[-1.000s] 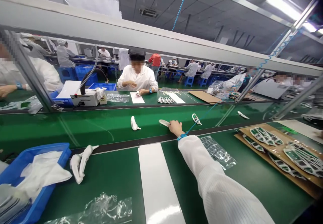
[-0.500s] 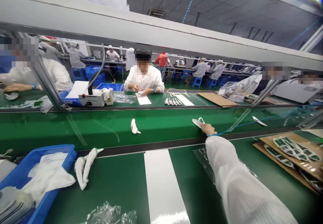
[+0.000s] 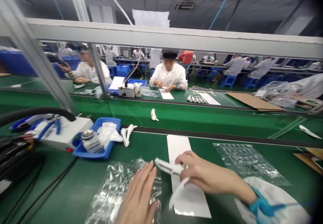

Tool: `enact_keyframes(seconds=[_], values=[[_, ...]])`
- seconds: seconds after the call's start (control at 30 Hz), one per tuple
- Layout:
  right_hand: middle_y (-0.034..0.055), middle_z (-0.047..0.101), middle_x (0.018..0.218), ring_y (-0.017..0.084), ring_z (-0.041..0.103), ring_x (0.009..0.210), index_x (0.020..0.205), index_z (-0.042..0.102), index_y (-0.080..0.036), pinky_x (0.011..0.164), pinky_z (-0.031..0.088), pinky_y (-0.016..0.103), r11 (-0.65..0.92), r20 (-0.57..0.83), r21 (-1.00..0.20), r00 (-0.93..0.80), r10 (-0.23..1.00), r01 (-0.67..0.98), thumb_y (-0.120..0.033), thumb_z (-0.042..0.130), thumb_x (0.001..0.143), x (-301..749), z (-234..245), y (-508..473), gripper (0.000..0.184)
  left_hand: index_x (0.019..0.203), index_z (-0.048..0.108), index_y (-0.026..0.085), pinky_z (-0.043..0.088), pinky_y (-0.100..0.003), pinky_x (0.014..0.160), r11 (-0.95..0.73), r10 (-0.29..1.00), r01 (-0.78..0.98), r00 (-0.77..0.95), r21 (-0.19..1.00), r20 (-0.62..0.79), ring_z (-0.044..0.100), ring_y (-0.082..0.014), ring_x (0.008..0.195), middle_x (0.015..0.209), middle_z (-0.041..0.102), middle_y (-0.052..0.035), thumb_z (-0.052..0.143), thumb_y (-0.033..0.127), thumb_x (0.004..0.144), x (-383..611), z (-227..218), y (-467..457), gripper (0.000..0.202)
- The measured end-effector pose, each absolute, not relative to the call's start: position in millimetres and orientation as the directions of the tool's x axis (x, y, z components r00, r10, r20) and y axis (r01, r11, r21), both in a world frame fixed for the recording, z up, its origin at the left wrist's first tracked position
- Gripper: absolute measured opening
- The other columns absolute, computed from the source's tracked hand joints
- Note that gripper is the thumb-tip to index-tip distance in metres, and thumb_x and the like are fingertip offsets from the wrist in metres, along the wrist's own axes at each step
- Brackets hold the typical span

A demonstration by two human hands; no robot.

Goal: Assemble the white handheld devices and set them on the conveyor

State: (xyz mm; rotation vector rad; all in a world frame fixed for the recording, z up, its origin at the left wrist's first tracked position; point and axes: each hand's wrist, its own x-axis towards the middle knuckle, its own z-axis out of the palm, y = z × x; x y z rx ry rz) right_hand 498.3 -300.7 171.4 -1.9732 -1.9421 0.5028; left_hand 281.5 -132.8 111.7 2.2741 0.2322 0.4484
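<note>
My right hand (image 3: 202, 173) grips a long white plastic housing part (image 3: 165, 165) above the white paper strip (image 3: 179, 146). A curved white piece (image 3: 178, 192), blurred, hangs below the same hand; whether it is joined to the part I cannot tell. My left hand (image 3: 140, 195) is open with its fingers stretched out, close to the part's left end and holding nothing. Beneath and beside it lies a clear plastic sheet with pockets (image 3: 107, 190). Two white curved housings (image 3: 127, 134) lean together farther back on the green table.
A blue tray (image 3: 109, 150) holds white cloths and a bottle (image 3: 92, 142). Left of it stands a white box (image 3: 75, 129) with cables. Another clear pocketed sheet (image 3: 248, 160) lies right. On the green belt (image 3: 202, 121) rests a white part (image 3: 154, 115). A co-worker (image 3: 169, 74) sits opposite.
My right hand has come back from the belt to above the paper strip, bringing the white part. My left hand has entered the view. The camera has turned left.
</note>
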Motion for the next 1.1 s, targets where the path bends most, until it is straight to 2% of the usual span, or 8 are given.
enact_keyframes(seconds=[0.07, 0.17, 0.33, 0.43, 0.53, 0.63, 0.87, 1.1], values=[[0.0085, 0.064, 0.109, 0.025, 0.058, 0.097, 0.091, 0.074, -0.029, 0.088, 0.046, 0.044, 0.145, -0.010, -0.490, -0.172, 0.985, 0.860, -0.015, 0.054, 0.088, 450.9, 186.3, -291.0, 0.025, 0.141, 0.043, 0.024, 0.043, -0.043, 0.105, -0.657, 0.163, -0.015, 0.973, 0.753, 0.162, 0.051, -0.0314, 0.127, 0.138, 0.057, -0.0105, 0.057, 0.012, 0.079, 275.3, 116.1, -131.3, 0.065], [0.0072, 0.065, 0.115, 0.028, 0.057, 0.107, 0.096, 0.073, -0.030, 0.094, 0.045, 0.046, 0.203, -0.004, -0.561, -0.248, 0.969, 0.803, -0.013, 0.056, 0.088, 410.0, 191.4, -284.7, 0.025, 0.123, 0.061, 0.026, 0.053, -0.030, 0.071, -0.459, 0.095, 0.141, 0.989, 0.877, -0.109, 0.068, -0.0250, 0.083, 0.094, 0.074, -0.0083, 0.055, 0.020, 0.083, 253.8, 116.7, -132.1, 0.041], [0.0056, 0.054, 0.134, 0.027, 0.052, 0.121, 0.096, 0.072, -0.030, 0.092, 0.048, 0.038, 0.033, 0.052, -0.697, 0.004, 0.999, 0.716, -0.016, 0.050, 0.093, 389.8, 169.2, -287.0, 0.026, 0.117, 0.054, 0.020, 0.045, -0.023, 0.059, 0.351, 0.120, 0.237, 0.948, 0.906, -0.294, 0.057, -0.0116, 0.056, 0.071, 0.063, 0.0009, 0.055, 0.043, 0.087, 216.6, 88.4, -138.5, 0.038], [0.0058, 0.068, 0.096, 0.022, 0.064, 0.087, 0.080, 0.071, -0.025, 0.075, 0.050, 0.031, -0.086, -0.037, -0.779, 0.092, 0.995, 0.621, -0.016, 0.056, 0.089, 379.2, 152.2, -282.1, 0.019, 0.111, 0.050, 0.017, 0.030, -0.019, 0.043, 0.602, 0.207, 0.194, 0.899, 0.774, -0.386, 0.043, -0.0062, 0.042, 0.061, 0.059, 0.0042, 0.064, 0.055, 0.077, 206.4, 67.6, -146.0, 0.053], [-0.0015, 0.058, 0.060, 0.016, 0.059, 0.058, 0.071, 0.067, -0.020, 0.056, 0.046, 0.025, -0.243, -0.217, -0.876, 0.110, 0.970, 0.417, -0.016, 0.060, 0.084, 366.0, 132.4, -271.8, 0.015, 0.100, 0.054, 0.017, 0.024, -0.019, 0.044, 0.614, 0.258, 0.205, 0.860, 0.762, -0.439, 0.038, -0.0047, 0.042, 0.055, 0.053, 0.0072, 0.078, 0.057, 0.060, 200.4, 55.4, -154.4, 0.062], [-0.0037, 0.053, 0.056, 0.015, 0.055, 0.052, 0.075, 0.065, -0.019, 0.049, 0.042, 0.023, -0.348, -0.327, -0.897, 0.120, 0.937, 0.271, -0.019, 0.059, 0.083, 356.5, 115.2, -262.7, 0.010, 0.094, 0.061, 0.015, 0.028, -0.021, 0.047, 0.538, 0.291, 0.200, 0.868, 0.819, -0.403, 0.043, -0.0072, 0.050, 0.063, 0.057, 0.0036, 0.086, 0.053, 0.047, 195.1, 53.3, -160.5, 0.065], [0.0010, 0.052, 0.098, 0.019, 0.051, 0.090, 0.092, 0.053, -0.025, 0.081, 0.042, 0.030, -0.116, 0.039, -0.881, 0.315, 0.948, 0.458, -0.018, 0.061, 0.085, 334.1, 111.2, -251.8, 0.013, 0.076, 0.062, 0.012, 0.033, -0.024, 0.056, 0.327, 0.511, 0.221, 0.777, 0.919, -0.369, 0.038, -0.0095, 0.057, 0.059, 0.048, 0.0061, 0.073, 0.025, 0.056, 189.4, 58.6, -164.7, 0.026], [0.0013, 0.048, 0.091, 0.019, 0.049, 0.087, 0.083, 0.045, -0.024, 0.077, 0.039, 0.032, -0.076, 0.100, -0.824, 0.277, 0.956, 0.561, -0.019, 0.046, 0.095, 310.6, 104.5, -241.3, 0.013, 0.069, 0.058, 0.014, 0.033, -0.026, 0.056, 0.126, 0.570, 0.271, 0.768, 0.954, -0.293, 0.039, -0.0123, 0.060, 0.060, 0.048, 0.0033, 0.062, 0.022, 0.061, 185.8, 51.7, -160.9, 0.012]])
